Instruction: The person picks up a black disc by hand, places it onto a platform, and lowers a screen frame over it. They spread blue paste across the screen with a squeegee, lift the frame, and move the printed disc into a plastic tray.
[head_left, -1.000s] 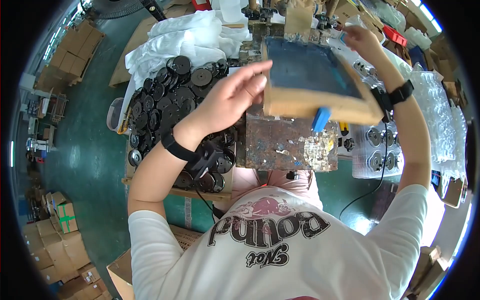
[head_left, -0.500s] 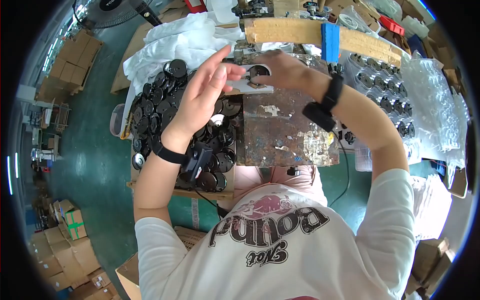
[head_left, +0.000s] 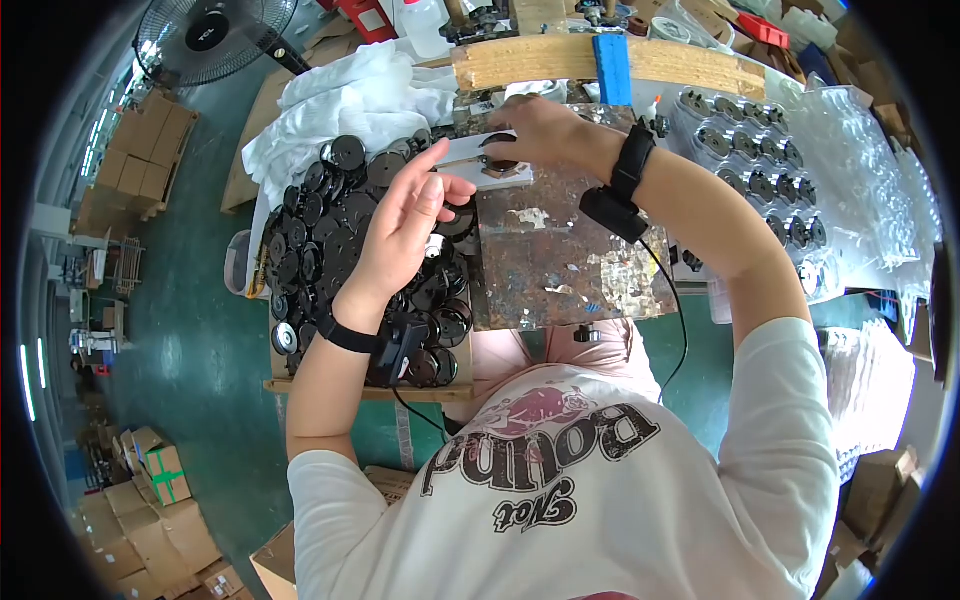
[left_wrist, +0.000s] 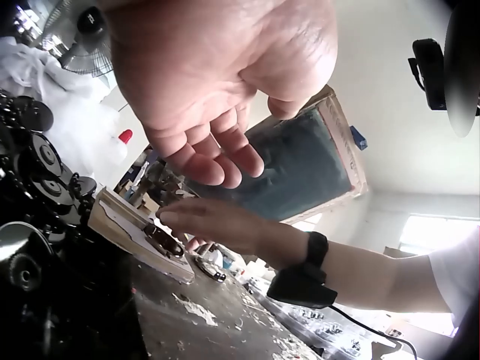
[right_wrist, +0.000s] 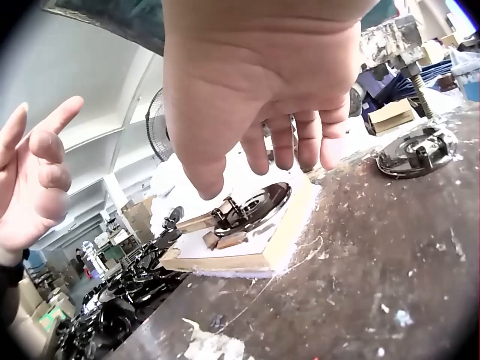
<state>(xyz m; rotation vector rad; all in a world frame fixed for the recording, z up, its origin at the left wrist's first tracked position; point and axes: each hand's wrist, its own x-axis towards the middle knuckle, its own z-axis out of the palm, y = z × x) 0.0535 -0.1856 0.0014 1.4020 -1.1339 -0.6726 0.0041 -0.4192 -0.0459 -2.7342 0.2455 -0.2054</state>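
Note:
My right hand point(head_left: 545, 130) reaches over a small white-topped wooden board point(right_wrist: 225, 263), palm down. On that board lies a round black plastic disc part point(right_wrist: 268, 204) with raised fittings. In the right wrist view the fingers hang straight over the disc, with the thumb tip just above its near side. My left hand point(head_left: 398, 240) is raised beside the board, fingers loosely extended and holding nothing. Behind the hands a wood-framed screen point(left_wrist: 300, 161) with a dark mesh stands tilted up, a blue piece point(head_left: 612, 70) on its front edge.
A big heap of black discs point(head_left: 330, 235) lies left of the stained metal worktop point(head_left: 550, 250). Another disc part point(right_wrist: 417, 153) sits on the worktop. Clear trays point(head_left: 755, 165) of parts stand right, white cloth-like sheets point(head_left: 350, 95) at the back left, a fan point(head_left: 210, 40) beyond.
The framed screen, low and beside the left hand at first, has swung up, uncovering the board. My right hand has come from the far right to over the board. My left hand has moved leftward off the frame.

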